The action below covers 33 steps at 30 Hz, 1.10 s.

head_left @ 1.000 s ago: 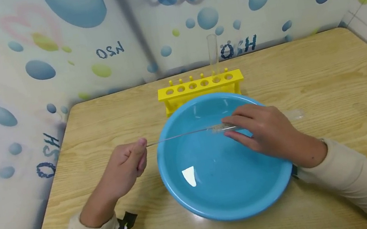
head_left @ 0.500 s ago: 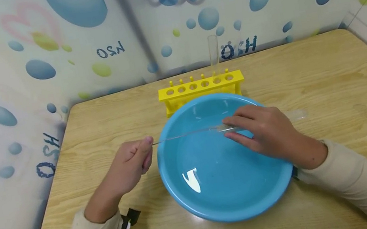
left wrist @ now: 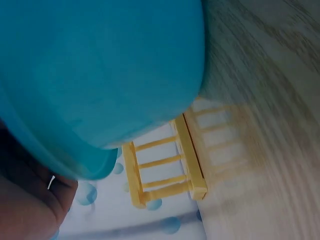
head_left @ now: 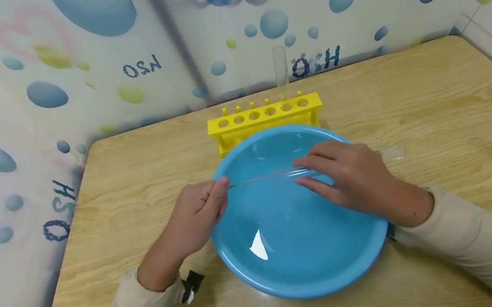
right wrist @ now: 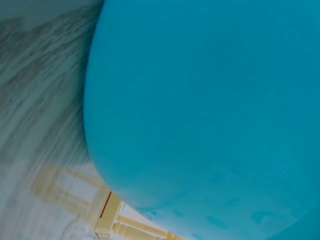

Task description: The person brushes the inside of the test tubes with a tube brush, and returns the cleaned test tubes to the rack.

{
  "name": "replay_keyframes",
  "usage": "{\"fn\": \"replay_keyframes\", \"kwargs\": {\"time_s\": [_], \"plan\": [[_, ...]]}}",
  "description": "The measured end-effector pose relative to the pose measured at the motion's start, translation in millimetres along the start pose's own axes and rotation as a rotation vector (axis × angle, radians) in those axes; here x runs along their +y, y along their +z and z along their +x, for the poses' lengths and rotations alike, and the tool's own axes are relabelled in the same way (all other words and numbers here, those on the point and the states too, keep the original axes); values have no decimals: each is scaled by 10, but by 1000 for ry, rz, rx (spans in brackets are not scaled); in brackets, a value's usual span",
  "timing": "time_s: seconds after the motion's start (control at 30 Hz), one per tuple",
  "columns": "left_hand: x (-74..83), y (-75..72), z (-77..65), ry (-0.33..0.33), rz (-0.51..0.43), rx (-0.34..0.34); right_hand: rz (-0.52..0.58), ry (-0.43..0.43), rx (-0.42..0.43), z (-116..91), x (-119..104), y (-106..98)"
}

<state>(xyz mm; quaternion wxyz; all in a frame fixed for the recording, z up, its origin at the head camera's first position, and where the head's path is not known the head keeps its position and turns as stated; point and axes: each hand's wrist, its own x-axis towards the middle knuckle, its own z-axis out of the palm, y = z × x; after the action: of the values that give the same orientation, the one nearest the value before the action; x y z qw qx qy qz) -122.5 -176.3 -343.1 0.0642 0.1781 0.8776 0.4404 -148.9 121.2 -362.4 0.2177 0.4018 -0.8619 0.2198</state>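
Above the blue basin (head_left: 306, 292), my right hand (head_left: 351, 174) holds a clear test tube (head_left: 393, 154) lying nearly level. Its mouth points left and its rounded end sticks out past the hand on the right. A thin wire handle (head_left: 252, 180) of a test tube brush runs into the mouth; the bristles are inside the tube, mostly hidden by the fingers. My left hand (head_left: 198, 215) pinches the wire's outer end between thumb and curled fingers, over the basin's left rim. In the left wrist view, part of the left hand (left wrist: 35, 200) shows beside the rim.
Behind the basin stands a yellow test tube rack (head_left: 270, 124), close to its far rim. One clear test tube (head_left: 280, 65) stands upright in it. The wooden table (head_left: 437, 107) meets a patterned wall (head_left: 187, 28) at the back.
My left hand has moved right toward the tube, pushing the brush deeper; bristles that showed at the mouth have slid in under my right hand. The right hand stays nearly still.
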Motion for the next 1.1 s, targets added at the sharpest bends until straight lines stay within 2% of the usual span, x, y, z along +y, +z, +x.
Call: {"fn": "replay_keyframes", "kwargs": {"time_s": [0.27, 0.53, 0.63, 0.73, 0.87, 0.93, 1.1], "plan": [[-5, 139, 102, 47, 8, -58, 4, -9, -21, 25, -21, 27], [-5, 199, 120, 118, 183, -43, -6, -13, -35, 60, -29, 39], [-9, 215, 113, 148, 217, -38, -9, -12, -40, 57, -34, 37], [-4, 215, 108, 165, 201, 1, 2, -1, -32, 52, -38, 26], [7, 219, 111, 166, 118, 89, 19, 47, 6, 43, -40, 2], [6, 231, 115, 158, 92, 110, 19, 76, 19, 39, -39, -7], [6, 265, 125, 158, 161, 129, 14, 112, 10, 41, -38, -16]]}}
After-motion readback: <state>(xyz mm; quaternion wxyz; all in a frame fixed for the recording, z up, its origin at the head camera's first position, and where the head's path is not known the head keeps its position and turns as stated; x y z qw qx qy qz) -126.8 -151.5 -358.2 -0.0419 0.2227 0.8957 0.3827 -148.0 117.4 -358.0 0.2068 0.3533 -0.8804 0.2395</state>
